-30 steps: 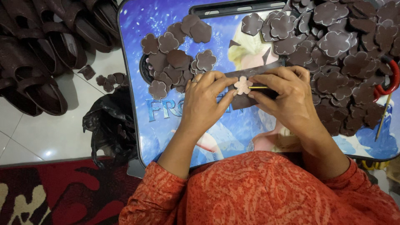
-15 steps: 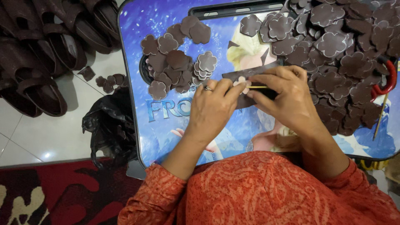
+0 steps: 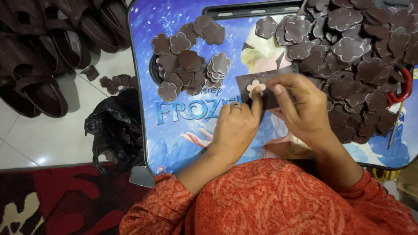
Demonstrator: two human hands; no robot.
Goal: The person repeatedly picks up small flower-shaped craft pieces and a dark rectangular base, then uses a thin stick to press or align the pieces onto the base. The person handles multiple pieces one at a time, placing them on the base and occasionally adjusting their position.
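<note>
My left hand (image 3: 237,126) presses its fingertips on a small pale flower-shaped piece (image 3: 255,87) that lies on a dark brown strip (image 3: 261,82). The strip rests on a blue picture-printed lap table (image 3: 183,113). My right hand (image 3: 300,106) grips the strip's right part and pinches a thin stick (image 3: 298,90) between its fingers. A small heap of brown flower-shaped cutouts (image 3: 187,61) lies to the left of the strip. A much larger heap (image 3: 357,48) spreads behind and to the right of my right hand.
Red-handled scissors (image 3: 402,87) lie at the table's right edge. Several dark brown sandals (image 3: 48,52) are lined up on the white tiled floor at left. A black plastic bag (image 3: 115,130) sits beside the table, a few cutouts (image 3: 114,82) lie on the floor, and a red patterned rug (image 3: 61,200) is below.
Both hands have shifted slightly away from me on the strip. The pale flower piece was fully visible, then covered by my left fingers, and now shows again under my fingertips.
</note>
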